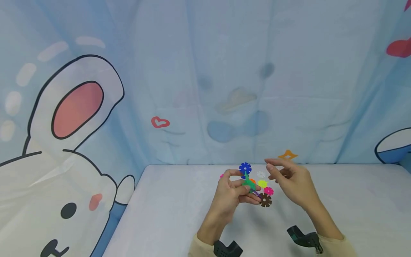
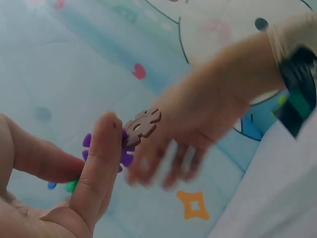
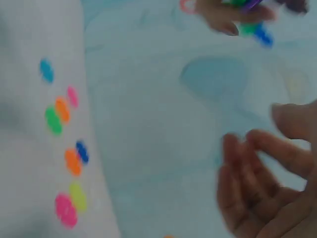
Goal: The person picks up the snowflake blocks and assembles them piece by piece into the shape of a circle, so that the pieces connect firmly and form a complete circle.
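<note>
My left hand (image 1: 228,195) pinches a cluster of notched plastic discs, raised over the white table. The cluster joins a blue disc (image 1: 245,167) at the top, a green disc (image 1: 249,184), a purple disc (image 2: 127,157) and a brown disc (image 1: 265,201) at the lower right. In the left wrist view, fingers cover much of the purple and green discs. To the right, apart from the cluster, my right hand (image 1: 294,182) is raised with loosely bent fingers and holds nothing. It appears blurred in the left wrist view.
Several loose discs lie on the white table (image 1: 167,210) beyond the hands, among them a yellow-green disc (image 1: 262,184), a pink disc (image 1: 269,191), a light blue disc (image 3: 46,71) and an orange disc (image 3: 73,162). A printed blue curtain (image 1: 192,71) hangs behind the table.
</note>
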{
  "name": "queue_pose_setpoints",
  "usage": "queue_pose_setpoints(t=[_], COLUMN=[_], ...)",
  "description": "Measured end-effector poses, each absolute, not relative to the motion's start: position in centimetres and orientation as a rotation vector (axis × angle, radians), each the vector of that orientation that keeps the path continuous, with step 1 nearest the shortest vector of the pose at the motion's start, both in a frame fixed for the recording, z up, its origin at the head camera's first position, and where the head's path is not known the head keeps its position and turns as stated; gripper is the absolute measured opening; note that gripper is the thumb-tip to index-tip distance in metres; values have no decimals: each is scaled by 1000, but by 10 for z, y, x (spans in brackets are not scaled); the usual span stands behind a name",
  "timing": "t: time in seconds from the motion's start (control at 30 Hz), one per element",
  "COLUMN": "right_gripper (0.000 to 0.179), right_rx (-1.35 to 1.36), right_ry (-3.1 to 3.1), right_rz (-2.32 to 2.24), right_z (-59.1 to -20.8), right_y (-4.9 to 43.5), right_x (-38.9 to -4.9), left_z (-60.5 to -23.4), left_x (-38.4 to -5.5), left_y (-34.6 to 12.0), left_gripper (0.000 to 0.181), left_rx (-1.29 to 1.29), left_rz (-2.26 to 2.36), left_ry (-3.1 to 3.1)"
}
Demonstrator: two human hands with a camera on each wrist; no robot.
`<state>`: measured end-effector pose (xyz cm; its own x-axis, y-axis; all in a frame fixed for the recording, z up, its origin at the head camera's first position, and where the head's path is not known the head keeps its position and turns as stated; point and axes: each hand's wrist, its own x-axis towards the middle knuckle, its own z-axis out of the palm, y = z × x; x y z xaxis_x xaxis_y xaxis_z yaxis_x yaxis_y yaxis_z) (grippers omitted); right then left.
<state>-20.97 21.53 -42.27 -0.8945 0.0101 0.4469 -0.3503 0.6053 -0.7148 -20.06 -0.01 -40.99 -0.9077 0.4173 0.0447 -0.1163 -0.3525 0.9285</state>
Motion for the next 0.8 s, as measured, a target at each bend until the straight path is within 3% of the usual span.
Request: queue_pose_setpoints(t=[0.13,0.37,0.53,0.8], right_gripper=[44,46,31,21], right_rx=[246,319,335,201], right_ry=[-2707,-2982,-2964,-3005], right_rz=[1005,822,808,946], right_z=[-449,-494,-506,-505], right_y=[224,225,226,229], right_x=[-227,-245,-249,-247], left_z=[-412,-411,-413,-413], left_x=[-207,-211,-210,-206], left_y=[-4,-7,-5,-1], left_gripper=[63,31,40,35], left_rx=[395,377,358,285], left_rz=[2329,2360,2359,2367], left_ry=[1476,1356,1421,1463])
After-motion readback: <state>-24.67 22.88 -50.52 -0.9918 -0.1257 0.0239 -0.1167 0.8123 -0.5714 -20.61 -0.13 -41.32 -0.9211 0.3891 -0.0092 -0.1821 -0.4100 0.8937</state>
